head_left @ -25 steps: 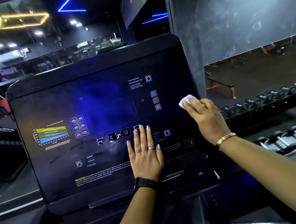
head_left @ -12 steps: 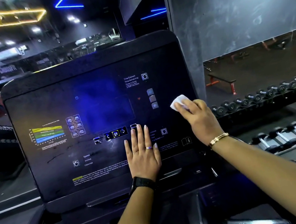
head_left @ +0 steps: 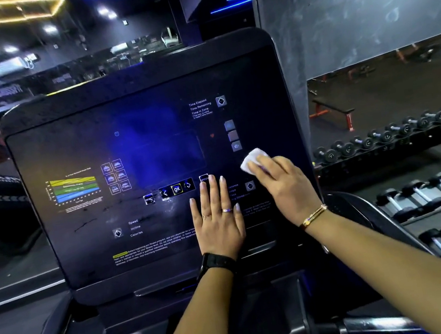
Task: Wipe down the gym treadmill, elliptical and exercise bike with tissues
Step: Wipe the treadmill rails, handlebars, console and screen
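Head cam: R hand pinches 1 white folded tissue under bent fingers, pressed on the right side of the black glossy console panel. L hand lies flat, fingers straight, just left of R. Most of the panel lies left of the tissue, long axis L-R, so prob next sweep goes leftward. Count: 1 tissue, 1 panel, 2 hands.
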